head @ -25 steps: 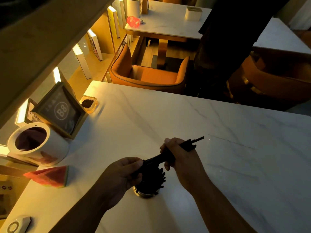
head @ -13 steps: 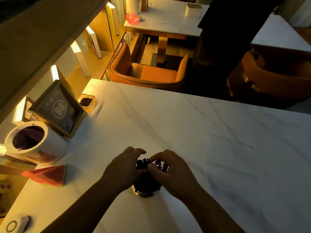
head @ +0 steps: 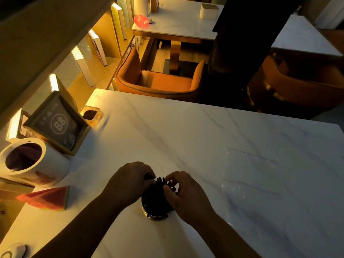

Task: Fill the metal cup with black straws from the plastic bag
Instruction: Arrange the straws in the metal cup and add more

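A metal cup (head: pixel 156 215) stands on the white marble table (head: pixel 186 138) near its front edge, packed with several black straws (head: pixel 158 190) that stick up and fan out. My left hand (head: pixel 130 181) cups the bundle from the left, fingers closed on the straw tops. My right hand (head: pixel 184 194) presses on the bundle from the right, thumb and fingertips pinching the straws. A clear plastic bag (head: pixel 247 175) lies flat on the table to the right, barely visible but for faint glints.
At the left stand a white round holder (head: pixel 35 164), a framed B8 sign (head: pixel 57 125), an amber ashtray (head: pixel 91 115) and a watermelon-slice ornament (head: pixel 46 198). An orange chair (head: pixel 158 79) and a standing person in dark clothes (head: pixel 242 43) are beyond the far edge.
My right hand brought a bunch of straws down into the cup. Both hands then closed around the straw tops and are now gathering them.
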### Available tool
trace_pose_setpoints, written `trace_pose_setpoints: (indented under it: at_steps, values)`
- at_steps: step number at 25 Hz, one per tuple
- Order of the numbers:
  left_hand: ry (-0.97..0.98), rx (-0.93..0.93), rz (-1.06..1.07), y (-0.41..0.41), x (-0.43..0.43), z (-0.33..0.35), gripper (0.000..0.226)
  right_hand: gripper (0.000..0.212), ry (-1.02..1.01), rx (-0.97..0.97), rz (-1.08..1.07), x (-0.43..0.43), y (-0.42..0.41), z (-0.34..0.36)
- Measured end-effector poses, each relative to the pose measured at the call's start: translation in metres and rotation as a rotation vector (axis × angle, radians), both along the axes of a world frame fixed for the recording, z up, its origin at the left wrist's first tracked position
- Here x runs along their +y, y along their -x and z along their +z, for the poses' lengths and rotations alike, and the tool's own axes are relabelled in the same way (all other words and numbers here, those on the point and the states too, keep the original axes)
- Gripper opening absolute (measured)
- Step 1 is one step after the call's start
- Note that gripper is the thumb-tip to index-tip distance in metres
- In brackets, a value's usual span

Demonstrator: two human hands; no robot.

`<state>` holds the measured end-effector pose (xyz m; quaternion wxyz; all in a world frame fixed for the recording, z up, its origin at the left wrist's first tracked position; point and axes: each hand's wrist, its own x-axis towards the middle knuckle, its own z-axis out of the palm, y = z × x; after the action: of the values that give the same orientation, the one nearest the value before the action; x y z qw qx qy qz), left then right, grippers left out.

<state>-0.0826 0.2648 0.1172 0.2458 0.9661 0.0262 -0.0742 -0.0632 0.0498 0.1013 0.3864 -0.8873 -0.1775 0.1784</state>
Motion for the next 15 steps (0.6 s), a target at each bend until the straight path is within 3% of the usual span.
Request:
trace_pose_setpoints:
  at_steps: [6, 10, 15]
  values:
    - [0.026, -0.003, 0.074, -0.002, 0.023, 0.058, 0.01, 0.023, -0.009, -0.048, -0.049, -0.001, -0.001, -0.001]
    - [0.28, 0.019, 0.274, 0.005, 0.063, 0.098, 0.009, 0.019, -0.047, -0.087, -0.093, -0.004, -0.005, 0.003]
    - [0.668, -0.023, 0.539, 0.015, 0.081, 0.09, 0.008, 0.019, -0.127, -0.052, -0.121, -0.002, -0.006, 0.005]
